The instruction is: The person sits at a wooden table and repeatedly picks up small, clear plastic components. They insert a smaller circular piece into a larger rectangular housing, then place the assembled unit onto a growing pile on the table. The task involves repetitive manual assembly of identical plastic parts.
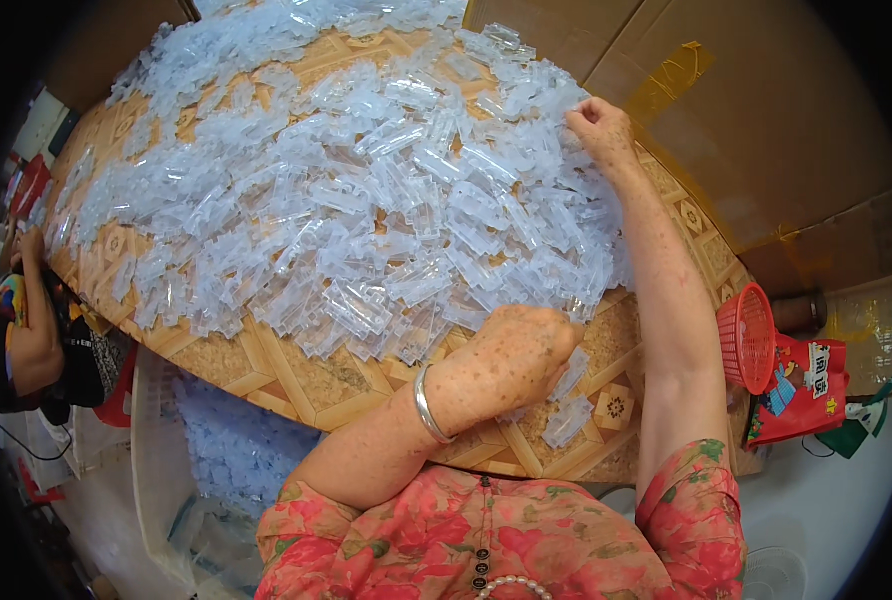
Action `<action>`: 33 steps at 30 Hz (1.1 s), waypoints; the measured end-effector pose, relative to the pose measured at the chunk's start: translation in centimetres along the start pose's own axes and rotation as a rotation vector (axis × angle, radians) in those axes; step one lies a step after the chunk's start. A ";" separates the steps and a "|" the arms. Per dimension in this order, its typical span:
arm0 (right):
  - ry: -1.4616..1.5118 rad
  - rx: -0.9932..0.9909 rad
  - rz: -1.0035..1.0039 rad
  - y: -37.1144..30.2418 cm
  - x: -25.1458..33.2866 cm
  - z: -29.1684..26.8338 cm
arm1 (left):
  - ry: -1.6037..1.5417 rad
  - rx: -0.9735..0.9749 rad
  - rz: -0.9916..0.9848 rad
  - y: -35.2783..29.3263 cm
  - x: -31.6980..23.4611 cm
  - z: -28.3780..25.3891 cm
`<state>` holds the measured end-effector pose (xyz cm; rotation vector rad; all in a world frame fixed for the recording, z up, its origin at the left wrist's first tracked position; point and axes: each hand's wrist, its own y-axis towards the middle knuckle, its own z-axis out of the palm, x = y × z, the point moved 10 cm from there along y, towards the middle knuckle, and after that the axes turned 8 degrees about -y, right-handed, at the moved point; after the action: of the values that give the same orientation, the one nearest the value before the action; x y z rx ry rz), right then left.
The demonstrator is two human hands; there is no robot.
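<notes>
A broad heap of small clear plastic pieces [366, 210], flat and oblong, covers much of the wood-patterned table [306, 385]. My left hand [514, 355], with a silver bangle on its wrist, is closed near the table's front edge. Its fingers curl out of sight, so what it holds is hidden. Beside and below that hand lie a few loose clear plastic pieces [568, 420]. My right arm reaches to the heap's far right edge, where my right hand [603, 130] is pinched with thumb against fingers. Whatever sits in that pinch is too small to make out.
Tall cardboard [756, 110] borders the table's right side. A red plastic basket [748, 338] and a red printed bag [801, 390] stand at the right edge. Below the table's left front is a bin [156, 450] of bluish pieces. Another person's arm [34, 310] shows far left.
</notes>
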<state>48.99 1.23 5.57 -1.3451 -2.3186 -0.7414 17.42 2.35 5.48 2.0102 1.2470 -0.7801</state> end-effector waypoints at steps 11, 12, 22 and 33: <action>0.601 0.243 -0.131 -13.9 4.4 -7.7 | -0.135 -0.282 0.017 0.4 0.5 -2.6; 0.607 0.292 -0.122 -15.4 4.4 -7.6 | -0.152 -0.300 -0.001 0.3 0.7 -2.9; 0.603 0.579 0.109 -27.4 3.7 -6.2 | -0.547 -0.084 -0.184 0.9 1.2 0.5; 0.811 0.368 0.189 -30.6 0.2 -4.6 | -0.535 0.049 -0.193 0.7 1.6 2.4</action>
<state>22.32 -13.89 1.44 -0.8549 -1.5582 -0.6044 18.31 1.05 2.94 1.5741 1.1119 -1.3462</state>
